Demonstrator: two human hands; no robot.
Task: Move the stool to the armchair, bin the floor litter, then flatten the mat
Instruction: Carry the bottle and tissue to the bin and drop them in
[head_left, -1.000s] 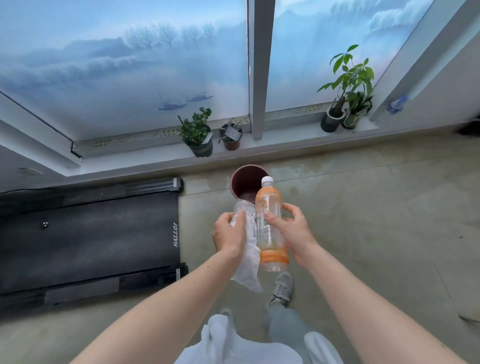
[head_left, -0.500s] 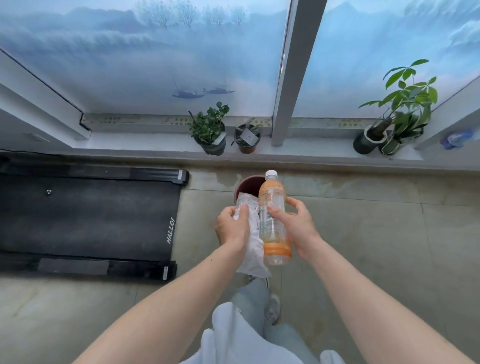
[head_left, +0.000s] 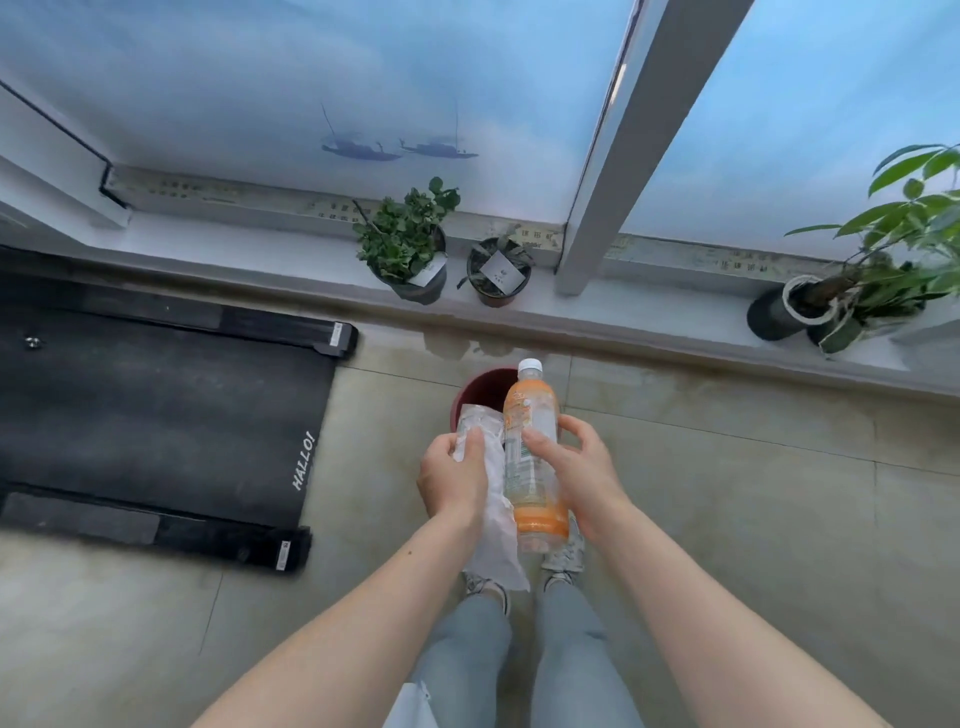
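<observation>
My left hand (head_left: 452, 480) grips a crumpled clear plastic wrapper (head_left: 493, 525) that hangs down past my wrist. My right hand (head_left: 582, 470) holds an upright plastic bottle (head_left: 530, 452) with a white cap and an orange label. Both are held side by side at chest height. Just beyond them on the floor stands a dark red bin (head_left: 480, 389), its open mouth partly hidden by the wrapper and the bottle. No stool, armchair or mat is in sight.
A black walking treadmill (head_left: 156, 415) lies on the tiled floor at the left. Potted plants (head_left: 410, 244) stand on the low window ledge (head_left: 260, 249) ahead, with a taller plant (head_left: 857, 280) at the right. My feet (head_left: 563, 556) are below my hands.
I have stepped closer to the window and the bin. The view has tilted down. Both hands keep the same hold on the wrapper and the bottle.
</observation>
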